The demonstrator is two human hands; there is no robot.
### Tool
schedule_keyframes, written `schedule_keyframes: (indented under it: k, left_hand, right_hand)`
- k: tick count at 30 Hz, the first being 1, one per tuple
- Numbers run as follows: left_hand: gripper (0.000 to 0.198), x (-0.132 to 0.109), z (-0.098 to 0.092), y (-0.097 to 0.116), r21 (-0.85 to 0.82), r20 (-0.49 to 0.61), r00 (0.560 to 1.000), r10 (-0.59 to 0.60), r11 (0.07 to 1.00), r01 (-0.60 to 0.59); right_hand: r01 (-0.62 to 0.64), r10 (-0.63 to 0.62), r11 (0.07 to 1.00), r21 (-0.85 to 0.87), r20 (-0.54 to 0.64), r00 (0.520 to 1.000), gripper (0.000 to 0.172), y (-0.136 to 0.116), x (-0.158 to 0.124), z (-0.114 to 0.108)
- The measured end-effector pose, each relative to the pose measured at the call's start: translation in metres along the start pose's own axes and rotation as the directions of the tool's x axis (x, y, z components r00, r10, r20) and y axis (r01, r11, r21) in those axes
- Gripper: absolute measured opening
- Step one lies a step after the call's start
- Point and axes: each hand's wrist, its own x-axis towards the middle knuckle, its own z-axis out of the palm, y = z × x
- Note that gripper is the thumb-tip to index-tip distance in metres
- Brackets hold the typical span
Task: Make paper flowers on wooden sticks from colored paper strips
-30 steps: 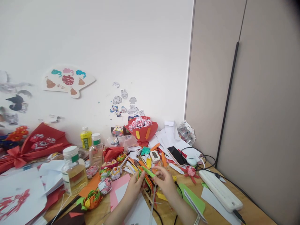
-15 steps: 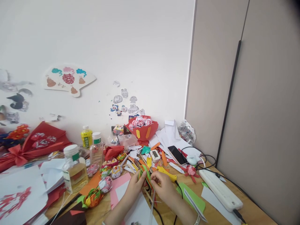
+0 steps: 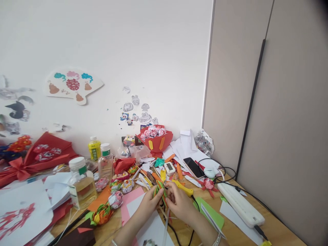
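Observation:
Between my hands is a green and orange paper flower (image 3: 160, 187), its strips folded close together. My left hand (image 3: 151, 201) is closed round its left side, thumb lying on the paper. The fingers of my right hand (image 3: 176, 200) are bent and pinch its right side and lower end. A thin stick and a translucent glue stick (image 3: 166, 227) show below the hands; whether either is held I cannot tell. Just beyond my right hand lies a yellow hot glue gun (image 3: 183, 187) with a black cord. White paper (image 3: 151, 227) and pink paper (image 3: 126, 208) lie under my forearms.
Several folded paper flowers (image 3: 102, 214) lie to the left, near a large bottle of pale liquid (image 3: 82, 188). A red paper bouquet (image 3: 156, 140) stands by the wall. On the right are a phone (image 3: 193, 167), green paper (image 3: 211, 213) and a white power strip (image 3: 241, 205) with cables.
My right hand has shifted slightly, its fingers reaching further over the top of the paper flower. The flower has turned a little in my hands. The camera view has moved slightly.

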Motion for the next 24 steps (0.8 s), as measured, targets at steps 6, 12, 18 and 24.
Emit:
schedule_keyframes:
  k: [6,12,18,24]
  left_hand:
    - [0.046,-0.002,-0.001,0.004,0.026,-0.009,0.999,0.034,0.999,-0.033]
    - [0.049,-0.001,0.000,0.001,-0.001,0.052,0.998,0.028,1.000,-0.028]
    - [0.053,-0.003,0.004,0.003,-0.026,0.092,0.996,0.012,1.000,-0.010]
    - [0.051,-0.007,0.003,0.012,0.045,0.031,0.998,0.062,0.997,-0.063]
  right_hand:
    - [0.017,-0.010,0.995,0.093,-0.073,0.997,0.036,-0.001,0.002,-0.001]
    - [0.031,-0.018,0.989,0.143,-0.090,0.996,0.030,0.000,0.006,-0.002]
    - [-0.007,0.035,0.980,0.199,-0.137,0.990,0.019,-0.002,0.006,0.000]
    - [-0.077,0.146,0.950,0.302,-0.214,0.966,0.013,-0.009,0.007,0.000]
